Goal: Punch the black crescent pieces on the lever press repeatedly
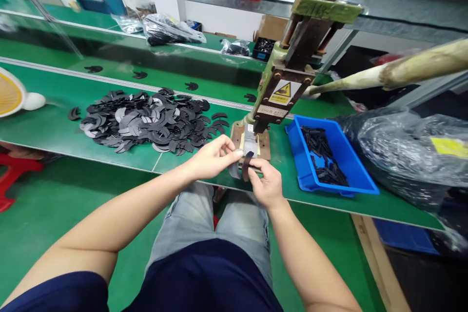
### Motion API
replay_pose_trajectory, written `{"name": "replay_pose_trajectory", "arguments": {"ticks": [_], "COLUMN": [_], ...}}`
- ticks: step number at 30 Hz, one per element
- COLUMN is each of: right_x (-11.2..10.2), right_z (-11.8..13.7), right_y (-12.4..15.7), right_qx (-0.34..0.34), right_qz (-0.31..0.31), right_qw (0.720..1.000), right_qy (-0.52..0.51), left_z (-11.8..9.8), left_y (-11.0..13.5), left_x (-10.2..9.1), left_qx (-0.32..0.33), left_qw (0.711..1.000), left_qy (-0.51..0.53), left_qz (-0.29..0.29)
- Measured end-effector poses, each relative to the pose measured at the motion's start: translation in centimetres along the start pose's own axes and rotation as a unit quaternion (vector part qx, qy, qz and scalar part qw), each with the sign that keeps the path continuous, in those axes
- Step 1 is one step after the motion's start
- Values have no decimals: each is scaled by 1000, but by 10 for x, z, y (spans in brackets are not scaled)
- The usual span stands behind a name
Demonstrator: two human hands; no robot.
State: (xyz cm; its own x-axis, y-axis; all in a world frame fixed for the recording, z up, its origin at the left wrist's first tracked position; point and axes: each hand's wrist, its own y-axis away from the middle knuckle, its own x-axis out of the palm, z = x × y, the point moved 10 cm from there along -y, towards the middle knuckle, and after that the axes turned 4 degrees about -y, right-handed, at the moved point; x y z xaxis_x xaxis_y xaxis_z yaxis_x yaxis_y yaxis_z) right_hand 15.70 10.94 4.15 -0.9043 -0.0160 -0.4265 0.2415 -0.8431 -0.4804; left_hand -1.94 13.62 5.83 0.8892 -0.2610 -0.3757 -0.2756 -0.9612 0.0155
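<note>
Green desk carries a press, at whose base the left fingers pinch a greyish curved strip and the right fingers a black curved strip, gripped parts hidden, surface detail hard to make out.

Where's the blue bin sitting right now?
In the head view, the blue bin sits on the green bench, right of the hand press, with the plastic-wrapped bundle on its other side.

Navy shirt, short navy sleeves, light-blue jeans — faded, creased
</note>
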Motion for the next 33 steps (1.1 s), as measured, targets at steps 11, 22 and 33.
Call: {"name": "replay_pose_trajectory", "arguments": {"ticks": [11, 22, 33], "right_x": [-4, -41, -130], "right_z": [17, 6, -76], "right_y": [9, 9, -93], "right_qx": [-75, 34, 168], "right_qz": [-15, -14, -14], "right_qw": [996, 999, 979], "right_qy": [44, -30, 112], "left_z": [-13, 18, 108], "left_y": [0, -6, -21], "left_x": [29, 81, -9], "left_qx": [70, -79, -47], "left_qw": [993, 955, 993], "left_qy": [-92, 243, 23], "left_qz": [-8, 151, -107]}}
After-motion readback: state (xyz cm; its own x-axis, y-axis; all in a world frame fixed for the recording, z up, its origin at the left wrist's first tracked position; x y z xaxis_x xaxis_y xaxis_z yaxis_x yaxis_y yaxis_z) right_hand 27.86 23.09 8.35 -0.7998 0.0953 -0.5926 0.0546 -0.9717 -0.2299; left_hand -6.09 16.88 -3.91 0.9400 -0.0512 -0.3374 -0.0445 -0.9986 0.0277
